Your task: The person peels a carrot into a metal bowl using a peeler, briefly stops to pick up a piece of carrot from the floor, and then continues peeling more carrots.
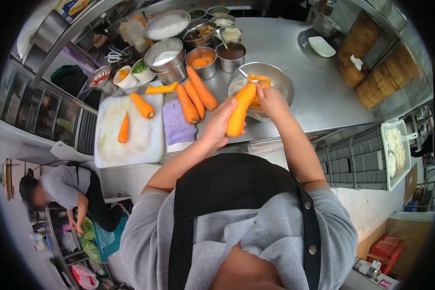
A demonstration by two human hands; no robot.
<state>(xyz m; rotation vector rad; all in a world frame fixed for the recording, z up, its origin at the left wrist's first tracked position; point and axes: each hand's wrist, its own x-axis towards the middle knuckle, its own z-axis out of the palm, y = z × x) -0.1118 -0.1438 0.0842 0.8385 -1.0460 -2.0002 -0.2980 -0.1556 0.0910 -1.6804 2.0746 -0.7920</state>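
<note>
A thick peeled carrot (240, 112) is gripped in my left hand (221, 122), tilted toward the metal bowl (286, 87). My right hand (272, 100) is closed at the carrot's upper end, over the bowl, around a tool of which only a thin metal part (245, 74) shows. Orange peelings (261, 79) hang by the fingers. Left of my hands, several unpeeled carrots (201, 88) lie beside a folded purple cloth (179, 119). Two more carrots (123, 128) rest on the white cutting board (106, 152). An orange-handled item (161, 89) lies at the board's top edge.
Metal containers (172, 74) with powder, sauce and other food stand at the back left. A white dish (322, 46) and wooden boards (357, 41) are at the right. On the lower left, another person (65, 186) bends over green leaves. A tray (407, 169) sits on grey crates (353, 162).
</note>
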